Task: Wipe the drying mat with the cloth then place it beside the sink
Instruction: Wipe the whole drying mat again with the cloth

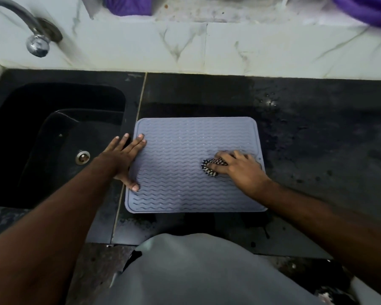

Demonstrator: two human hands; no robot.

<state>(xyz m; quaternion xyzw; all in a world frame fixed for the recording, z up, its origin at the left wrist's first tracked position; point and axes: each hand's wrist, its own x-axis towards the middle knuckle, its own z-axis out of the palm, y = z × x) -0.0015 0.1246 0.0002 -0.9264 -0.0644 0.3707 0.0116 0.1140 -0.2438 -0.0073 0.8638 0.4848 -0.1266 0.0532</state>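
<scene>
Flat on the counter (306, 128) beside the sink (53, 128), the mat (180, 172) is pinned at its left edge by the straight-fingered left hand (123, 159); the right hand (240, 168) grips a cloth (211, 167) near its right edge.

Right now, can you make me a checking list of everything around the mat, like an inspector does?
Surface: dark stone counter, wet spots to the right of the mat.
Job's things: grey drying mat lies flat just right of the sink; striped cloth sits bunched on the mat's right part.
Clutter: nothing seen on the counter.
Grippers: left hand rests flat on the mat's left edge, fingers straight; right hand presses the cloth onto the mat, fingers over it.
Cables: nothing seen.
Surroundings: tap on the marbled wall above the sink; purple fabric on the ledge at the top.
</scene>
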